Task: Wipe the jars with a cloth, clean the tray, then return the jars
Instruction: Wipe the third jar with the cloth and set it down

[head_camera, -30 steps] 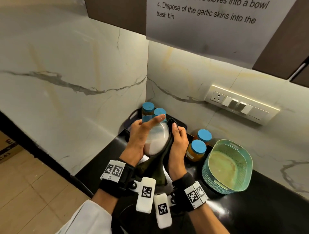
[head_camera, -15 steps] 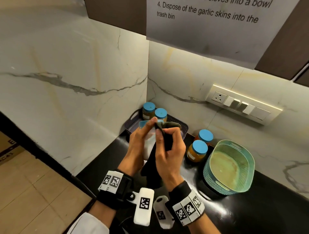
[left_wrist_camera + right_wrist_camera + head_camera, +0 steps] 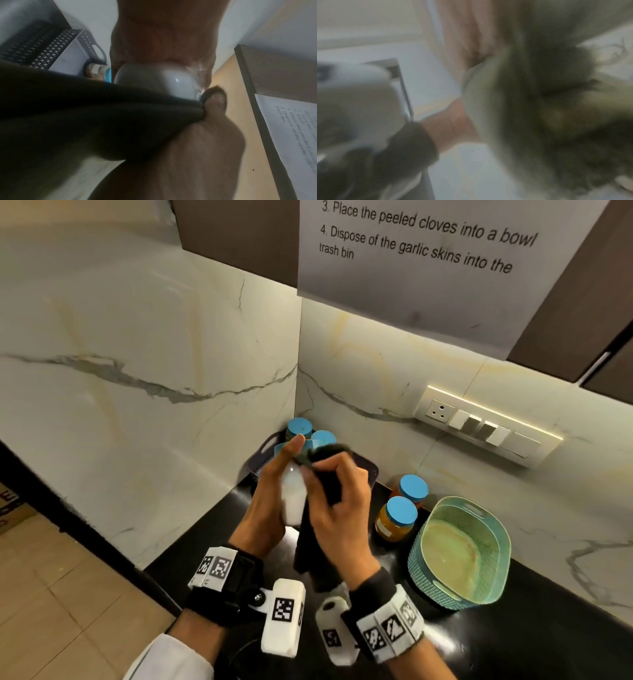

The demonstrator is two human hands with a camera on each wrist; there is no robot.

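My left hand (image 3: 274,491) grips a glass jar of white powder (image 3: 293,498) with a blue lid, held up over the counter; its base (image 3: 173,83) fills the left wrist view. My right hand (image 3: 337,501) holds a dark cloth (image 3: 325,474) wrapped against the jar's right side and top, its tail hanging below. Behind stands the dark perforated tray (image 3: 371,472) in the corner, with two blue-lidded jars (image 3: 299,428) in it. Two more jars with orange contents (image 3: 395,520) stand on the black counter to the right. The right wrist view is blurred.
A teal basket (image 3: 460,553) sits on the counter right of the orange jars. Marble walls meet in the corner behind the tray. A switch panel (image 3: 486,429) is on the right wall. The counter's left edge drops to a tiled floor (image 3: 51,594).
My right hand has moved the cloth from the jar's right side up over its top and front. The left hand keeps holding the jar in about the same place.
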